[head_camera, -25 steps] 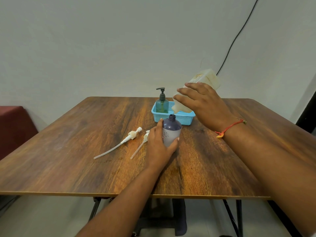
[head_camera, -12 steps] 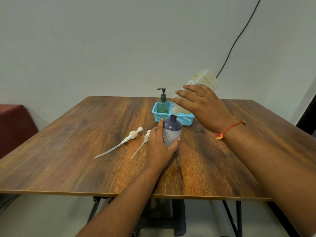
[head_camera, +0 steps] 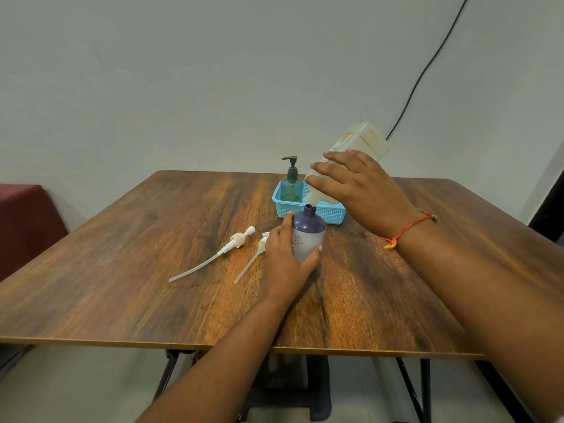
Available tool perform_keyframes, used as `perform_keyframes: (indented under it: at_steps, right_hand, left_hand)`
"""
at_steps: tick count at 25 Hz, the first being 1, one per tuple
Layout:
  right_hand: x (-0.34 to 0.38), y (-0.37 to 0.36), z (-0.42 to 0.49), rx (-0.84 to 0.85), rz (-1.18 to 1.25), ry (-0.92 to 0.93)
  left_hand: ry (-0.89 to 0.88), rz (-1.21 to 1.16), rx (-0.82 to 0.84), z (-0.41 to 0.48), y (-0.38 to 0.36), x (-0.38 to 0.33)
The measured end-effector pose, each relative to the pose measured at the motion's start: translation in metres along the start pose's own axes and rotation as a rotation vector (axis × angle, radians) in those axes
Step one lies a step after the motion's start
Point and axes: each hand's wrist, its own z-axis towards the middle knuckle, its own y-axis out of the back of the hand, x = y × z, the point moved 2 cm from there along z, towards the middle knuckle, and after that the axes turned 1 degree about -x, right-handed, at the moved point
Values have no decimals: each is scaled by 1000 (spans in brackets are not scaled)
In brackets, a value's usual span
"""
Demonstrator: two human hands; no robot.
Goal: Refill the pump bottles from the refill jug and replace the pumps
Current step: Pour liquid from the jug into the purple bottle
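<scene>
A purple bottle (head_camera: 308,230) with its neck open stands upright on the wooden table (head_camera: 152,270). My left hand (head_camera: 287,257) grips its body from the left. My right hand (head_camera: 357,187) holds the pale translucent refill jug (head_camera: 363,141) tipped steeply down, its mouth right at the purple bottle's neck. Two white pumps lie on the table to the left: one long-tubed pump (head_camera: 225,248), and a second pump (head_camera: 254,257) partly hidden by my left hand.
A light blue basket (head_camera: 329,213) sits behind the purple bottle and holds a teal pump bottle (head_camera: 291,186) with its dark pump on. A black cable (head_camera: 427,65) runs down the wall. A dark red seat (head_camera: 24,221) is at the left.
The refill jug has tilted a little steeper and its mouth has come down onto the purple bottle's neck. My left hand has kept its grip on the bottle.
</scene>
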Motion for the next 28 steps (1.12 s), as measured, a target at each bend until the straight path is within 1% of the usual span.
perform_keyframes:
  at_steps: [8,17,19,24,28]
  right_hand:
    - [2,0,0,14,1,5]
    - [6,-5,-10,32,58,-147]
    - [9,-9,-14,45,103,-231]
    - [20,-25,-34,81,384,-570]
    - [35,-39,-53,-11,637,-876]
  left_hand:
    - [23,-9,15,-1,0,-1]
    - [31,-9,10,-2,1,-1]
    - [28,-19,6,-2,2,-2]
    - [28,-54,2,-3,4,-3]
    - [63,-116,5,-2,5,-5]
